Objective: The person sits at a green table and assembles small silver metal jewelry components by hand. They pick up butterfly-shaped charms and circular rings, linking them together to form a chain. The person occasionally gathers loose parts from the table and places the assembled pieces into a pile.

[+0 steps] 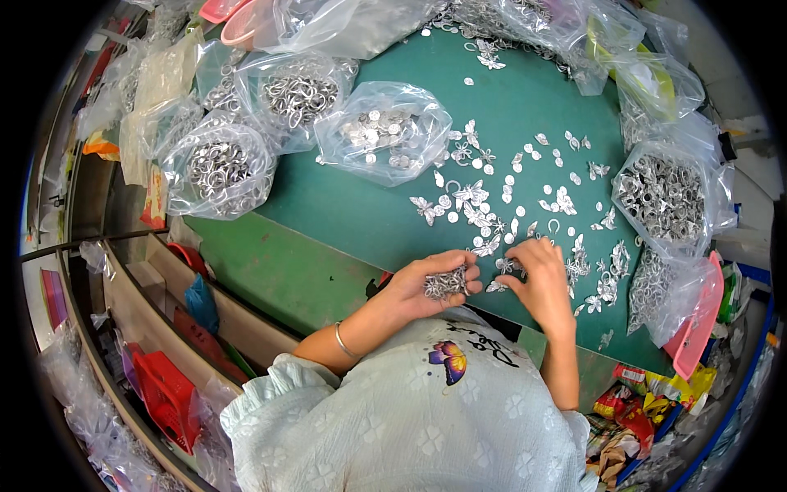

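My left hand (430, 285) is cupped palm up at the table's near edge, its fingers curled round a heap of small silver metal charms (445, 284). Just to its right, my right hand (539, 283) bends down over the table, with thumb and fingertips closing on a small silver charm (508, 266). The exact shape of that piece is partly hidden by the fingers. In front of both hands lie scattered silver pieces: winged charms (471, 195), small round discs and an open ring shape (554, 225). More winged charms (607, 289) lie right of my right hand.
Clear plastic bags of silver rings (220, 168) and discs (381, 131) stand at the left and middle of the green table (328, 213). Another full bag (662, 193) stands at the right, above a pink basket (697, 316). Left are wooden compartments and a red basket (164, 394).
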`<state>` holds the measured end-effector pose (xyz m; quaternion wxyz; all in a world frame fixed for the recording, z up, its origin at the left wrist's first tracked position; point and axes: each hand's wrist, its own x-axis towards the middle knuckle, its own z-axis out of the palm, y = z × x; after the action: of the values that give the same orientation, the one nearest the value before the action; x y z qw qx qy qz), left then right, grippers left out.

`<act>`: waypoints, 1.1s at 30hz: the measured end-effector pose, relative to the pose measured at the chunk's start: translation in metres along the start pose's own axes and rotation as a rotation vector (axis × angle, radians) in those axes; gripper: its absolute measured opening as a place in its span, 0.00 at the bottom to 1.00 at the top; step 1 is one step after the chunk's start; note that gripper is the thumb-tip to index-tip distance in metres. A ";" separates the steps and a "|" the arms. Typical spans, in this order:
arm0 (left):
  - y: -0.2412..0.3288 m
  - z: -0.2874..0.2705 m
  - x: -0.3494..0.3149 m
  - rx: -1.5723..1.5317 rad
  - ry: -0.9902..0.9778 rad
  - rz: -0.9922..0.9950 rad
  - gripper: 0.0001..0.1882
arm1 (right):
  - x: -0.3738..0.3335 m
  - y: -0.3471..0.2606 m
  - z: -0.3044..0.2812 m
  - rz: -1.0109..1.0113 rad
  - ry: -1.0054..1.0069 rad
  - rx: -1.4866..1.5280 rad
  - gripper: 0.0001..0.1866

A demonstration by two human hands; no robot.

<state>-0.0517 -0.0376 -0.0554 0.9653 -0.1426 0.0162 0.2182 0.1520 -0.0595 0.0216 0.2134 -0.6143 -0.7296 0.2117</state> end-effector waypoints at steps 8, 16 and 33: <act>-0.007 0.050 -0.004 0.340 0.431 -0.028 0.18 | 0.011 -0.022 -0.003 -0.050 -0.117 0.577 0.16; -0.004 0.022 -0.018 0.414 0.369 -0.046 0.13 | 0.020 -0.008 0.031 -0.198 0.006 0.046 0.14; -0.010 0.032 0.004 0.453 0.380 0.013 0.13 | 0.029 0.019 0.027 0.109 0.195 0.073 0.10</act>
<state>-0.0449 -0.0350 -0.0224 0.9508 0.0384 0.2460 0.1844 0.1475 -0.0288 -0.0096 0.2937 -0.6625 -0.6627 0.1888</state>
